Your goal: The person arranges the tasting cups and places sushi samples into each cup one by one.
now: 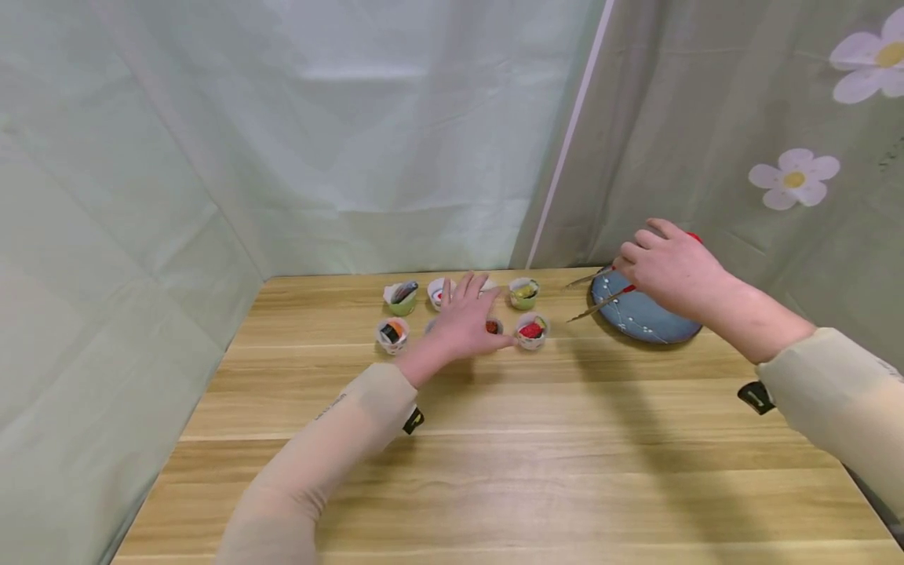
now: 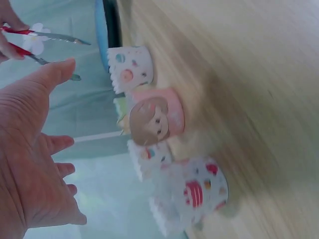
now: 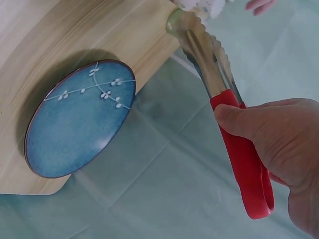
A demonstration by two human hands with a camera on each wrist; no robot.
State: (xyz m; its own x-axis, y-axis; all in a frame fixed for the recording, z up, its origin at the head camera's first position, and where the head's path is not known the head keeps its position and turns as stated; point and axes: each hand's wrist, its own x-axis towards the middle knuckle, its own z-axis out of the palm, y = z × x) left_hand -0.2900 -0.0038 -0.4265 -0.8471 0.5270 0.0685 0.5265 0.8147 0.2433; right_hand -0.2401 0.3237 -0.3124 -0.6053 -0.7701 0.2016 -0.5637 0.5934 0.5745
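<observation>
My left hand hovers palm down with spread fingers over two short rows of small paper cups; the left wrist view shows its fingers above the cups with nothing in them. My right hand grips metal tongs by their red handles. The tong tips stand apart and point left, high near the right end of the rows. Closest to them are a cup with red and green contents and a green cup with yellow contents. The left hand hides some middle cups. A pink cup bears a printed face.
A blue plate with white blossom sprigs sits at the table's back right, under the right hand. At the left end stand a green cup and a cup with orange and black contents. Curtains hang behind the wooden table.
</observation>
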